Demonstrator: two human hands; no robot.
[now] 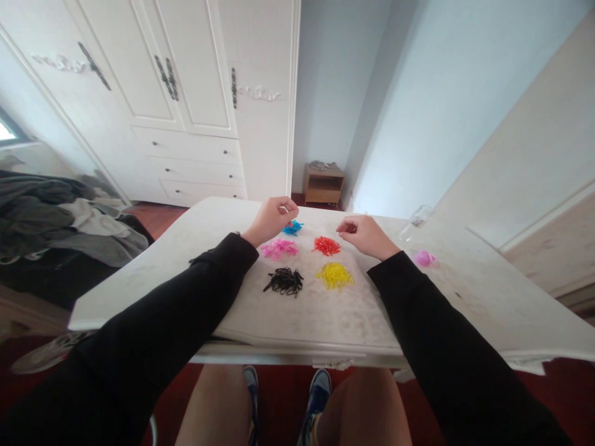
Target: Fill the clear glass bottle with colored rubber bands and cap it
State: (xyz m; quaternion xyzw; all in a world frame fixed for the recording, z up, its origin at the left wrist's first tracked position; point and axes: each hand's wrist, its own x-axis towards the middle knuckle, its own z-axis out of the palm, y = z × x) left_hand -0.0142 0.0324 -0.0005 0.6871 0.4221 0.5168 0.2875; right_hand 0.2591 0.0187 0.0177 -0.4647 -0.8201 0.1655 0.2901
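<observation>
Small elastic bands lie in loose heaps by colour on the white table. Over the blue heap (294, 229) is my left hand (274, 218), its fingers curled and closed; anything between the fingertips is too small to make out. To the right, just beyond the red heap (326, 246), my right hand (366, 235) hovers with fingers bent in and thumb against them; what it pinches, if anything, cannot be seen. Nearer to me are the pink heap (279, 249), the black heap (285, 282) and the yellow heap (335, 275).
The white table (302, 322) spans the view, its front edge above my knees. At its right are a clear plastic container (421, 215) and a pink bundle (426, 258). Clothes (41, 217) are piled at the left. A wardrobe (195, 80) and small wooden cabinet (323, 184) stand behind.
</observation>
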